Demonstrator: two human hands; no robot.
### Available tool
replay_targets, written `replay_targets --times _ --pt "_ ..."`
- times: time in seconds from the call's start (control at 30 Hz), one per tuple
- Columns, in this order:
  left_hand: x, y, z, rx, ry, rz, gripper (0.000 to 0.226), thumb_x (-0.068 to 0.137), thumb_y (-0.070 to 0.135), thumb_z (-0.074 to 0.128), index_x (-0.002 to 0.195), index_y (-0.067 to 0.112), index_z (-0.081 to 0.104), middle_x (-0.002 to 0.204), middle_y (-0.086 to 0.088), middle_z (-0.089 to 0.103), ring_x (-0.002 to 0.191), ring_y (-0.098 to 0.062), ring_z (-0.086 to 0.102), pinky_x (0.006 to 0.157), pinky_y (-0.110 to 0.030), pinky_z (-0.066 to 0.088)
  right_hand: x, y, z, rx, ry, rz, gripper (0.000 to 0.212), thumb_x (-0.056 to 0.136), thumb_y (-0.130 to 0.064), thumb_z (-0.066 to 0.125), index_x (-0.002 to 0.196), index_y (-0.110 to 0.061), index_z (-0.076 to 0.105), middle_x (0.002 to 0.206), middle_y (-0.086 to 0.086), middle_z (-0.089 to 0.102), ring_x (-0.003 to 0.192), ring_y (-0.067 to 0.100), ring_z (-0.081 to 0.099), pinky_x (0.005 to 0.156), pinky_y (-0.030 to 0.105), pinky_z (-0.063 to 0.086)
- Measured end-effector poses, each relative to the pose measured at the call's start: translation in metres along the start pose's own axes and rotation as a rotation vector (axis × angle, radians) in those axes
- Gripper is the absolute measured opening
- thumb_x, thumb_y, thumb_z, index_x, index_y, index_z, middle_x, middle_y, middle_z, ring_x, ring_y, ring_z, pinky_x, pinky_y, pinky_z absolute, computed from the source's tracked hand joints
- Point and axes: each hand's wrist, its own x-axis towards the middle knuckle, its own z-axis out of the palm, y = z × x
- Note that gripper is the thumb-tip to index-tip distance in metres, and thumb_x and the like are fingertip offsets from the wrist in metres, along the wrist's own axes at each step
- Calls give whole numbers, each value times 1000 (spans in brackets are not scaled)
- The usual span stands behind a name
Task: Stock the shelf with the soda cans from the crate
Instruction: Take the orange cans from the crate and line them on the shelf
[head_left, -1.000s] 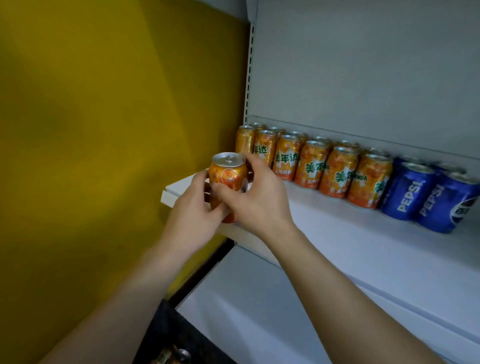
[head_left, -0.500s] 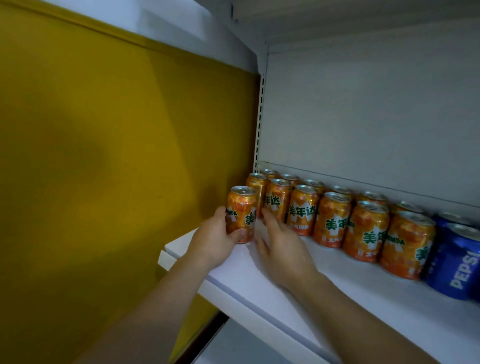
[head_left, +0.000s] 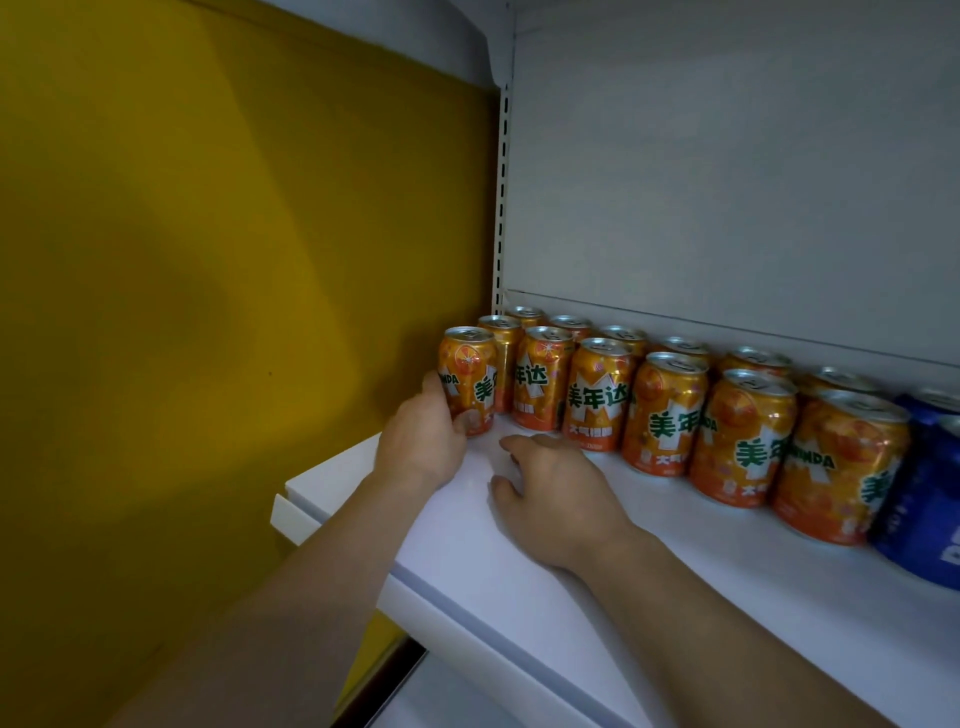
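An orange soda can (head_left: 467, 376) stands upright on the white shelf (head_left: 519, 561) at the left end of the can rows. My left hand (head_left: 423, 441) grips its lower left side, thumb on its front. My right hand (head_left: 556, 488) rests on the shelf board just right of that can, fingers loosely bent, holding nothing. Two rows of orange cans (head_left: 665, 410) run to the right along the back. The crate is out of view.
Blue Pepsi cans (head_left: 924, 499) stand at the right end of the rows. A yellow wall (head_left: 208, 312) borders the shelf on the left. A grey back panel (head_left: 727, 182) rises behind the cans. A lower shelf (head_left: 441, 696) shows below.
The orange can went from held in both hands in front of the shelf to standing on it. My right hand let go and drew back onto the board.
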Motion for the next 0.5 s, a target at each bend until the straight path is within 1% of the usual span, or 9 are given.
replay_targets --times 0.1,0.2,0.3,0.43,0.5 --pt "-2 2 -2 51 11 9 44 96 34 64 131 15 46 126 -9 66 112 -32 63 82 -38 50 -2 -2 -1 -19 -14 -9 43 99 -36 48 136 -15 55 130 8 59 121 28 49 98 37 46" --pt "-1 2 -3 70 14 10 44 96 35 63 131 15 47 126 -9 66 111 -31 64 82 -39 52 -3 -2 -2 -30 -11 -12 42 99 -35 47 135 -15 56 130 9 59 120 28 50 97 37 46" --pt "-2 3 -3 83 12 0 44 96 35 63 131 15 47 126 -9 66 111 -31 64 80 -38 51 -3 -2 -2 -35 -10 -15 41 99 -36 48 133 -15 57 129 9 60 119 28 51 96 37 47" --pt "-10 -1 -8 -7 -10 -18 43 93 36 66 129 17 50 124 -7 67 113 -29 63 85 -38 53 -6 -3 -6 8 4 -17 44 97 -34 53 136 -15 57 127 9 62 117 28 55 95 38 49" --pt "-22 -4 -15 -98 -13 22 39 92 36 67 125 18 55 122 -4 67 113 -26 63 85 -36 52 -12 -5 -9 16 58 -37 43 96 -33 54 135 -16 59 125 8 65 115 27 57 93 36 50"
